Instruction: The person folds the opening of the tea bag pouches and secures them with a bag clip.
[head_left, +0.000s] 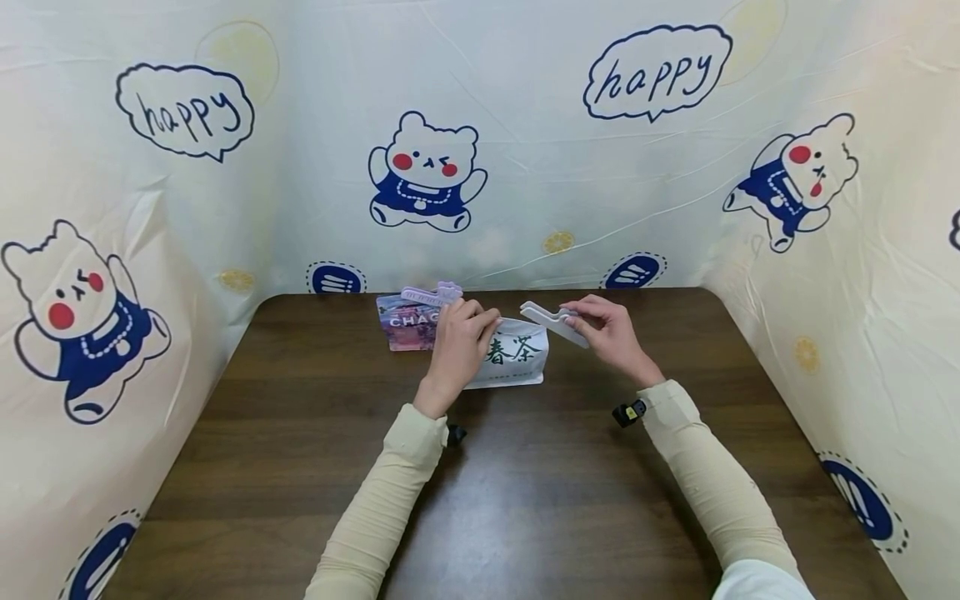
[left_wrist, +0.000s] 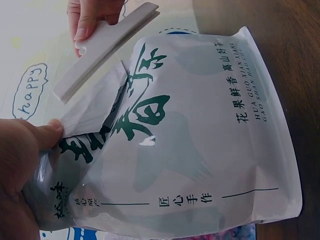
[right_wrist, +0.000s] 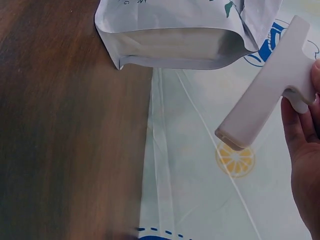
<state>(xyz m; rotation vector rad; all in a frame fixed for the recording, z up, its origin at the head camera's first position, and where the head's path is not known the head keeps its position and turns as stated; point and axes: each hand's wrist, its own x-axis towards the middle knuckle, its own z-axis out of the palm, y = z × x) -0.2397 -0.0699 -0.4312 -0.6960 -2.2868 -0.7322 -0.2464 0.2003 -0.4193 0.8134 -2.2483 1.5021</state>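
A white tea bag (head_left: 516,358) with green lettering stands on the table, its top corner folded over. My left hand (head_left: 461,346) pinches that fold; in the left wrist view the thumb (left_wrist: 49,134) presses on the folded flap (left_wrist: 95,107). To the right, my right hand (head_left: 609,332) grips a white bag clip (head_left: 553,323) by its handle. The clip's long bar (left_wrist: 107,52) slants just beyond the flap. The right wrist view shows the clip (right_wrist: 262,92) beside the bag's flat bottom (right_wrist: 175,47).
Behind my left hand lies a pink and purple printed pouch (head_left: 408,323), partly hidden. A lilac clip (head_left: 432,294) sits along its top edge. The dark wooden table (head_left: 525,500) ends at a printed cloth backdrop (head_left: 525,183).
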